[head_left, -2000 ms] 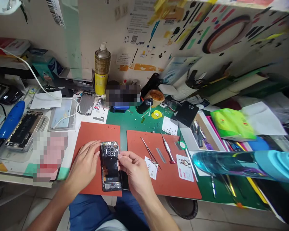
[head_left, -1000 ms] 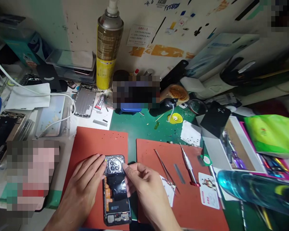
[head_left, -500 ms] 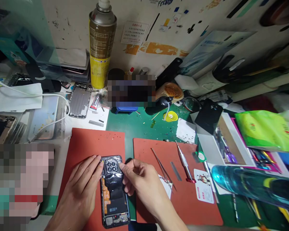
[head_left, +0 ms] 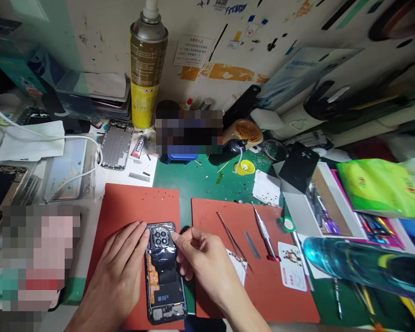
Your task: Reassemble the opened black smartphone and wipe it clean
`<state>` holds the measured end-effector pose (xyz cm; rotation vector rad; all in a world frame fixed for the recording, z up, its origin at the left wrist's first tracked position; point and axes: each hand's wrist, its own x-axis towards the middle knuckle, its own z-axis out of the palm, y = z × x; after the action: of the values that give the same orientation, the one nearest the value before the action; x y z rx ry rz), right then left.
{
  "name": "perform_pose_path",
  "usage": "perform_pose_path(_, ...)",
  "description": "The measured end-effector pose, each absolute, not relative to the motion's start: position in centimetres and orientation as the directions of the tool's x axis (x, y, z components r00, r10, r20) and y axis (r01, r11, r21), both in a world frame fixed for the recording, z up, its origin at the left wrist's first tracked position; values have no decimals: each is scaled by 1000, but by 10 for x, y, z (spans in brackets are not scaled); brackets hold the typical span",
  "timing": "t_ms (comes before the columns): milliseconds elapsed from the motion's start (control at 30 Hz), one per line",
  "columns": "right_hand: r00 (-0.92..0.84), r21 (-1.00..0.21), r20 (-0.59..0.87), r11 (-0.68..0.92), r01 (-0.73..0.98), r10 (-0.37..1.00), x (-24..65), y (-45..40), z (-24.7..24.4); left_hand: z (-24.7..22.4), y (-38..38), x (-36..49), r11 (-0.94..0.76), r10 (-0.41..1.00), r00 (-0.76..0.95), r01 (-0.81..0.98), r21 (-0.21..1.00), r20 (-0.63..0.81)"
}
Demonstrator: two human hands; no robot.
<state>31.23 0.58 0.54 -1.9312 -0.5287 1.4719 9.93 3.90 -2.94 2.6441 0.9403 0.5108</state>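
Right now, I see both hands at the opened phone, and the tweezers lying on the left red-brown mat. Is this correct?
Not entirely. The head view shows the tweezers on the right red-brown mat, not the left mat. The left hand and the right hand are indeed at the opened phone.

Black phone [head_left: 168,276] with orange patches [head_left: 154,279] along one side, brick-red mats [head_left: 124,203] over a green desk cover [head_left: 183,177], brown-and-yellow spray can [head_left: 147,76], see-through blue bottle [head_left: 349,260], lime-green and yellow packet [head_left: 380,186], white card [head_left: 293,266] with red markings, white cable [head_left: 76,136], white paper [head_left: 266,186] specked black
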Motion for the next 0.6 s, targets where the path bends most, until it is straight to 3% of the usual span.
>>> perform_pose_path(233,310,-700,-694,-710,-79,650,311,4,6,-26,41,97,-717,672,709,552,425,213)
perform_pose_path(600,386,-704,-593,-688,179,707,310,-4,0,-31,37,96,-736,658,726,563,377,200)
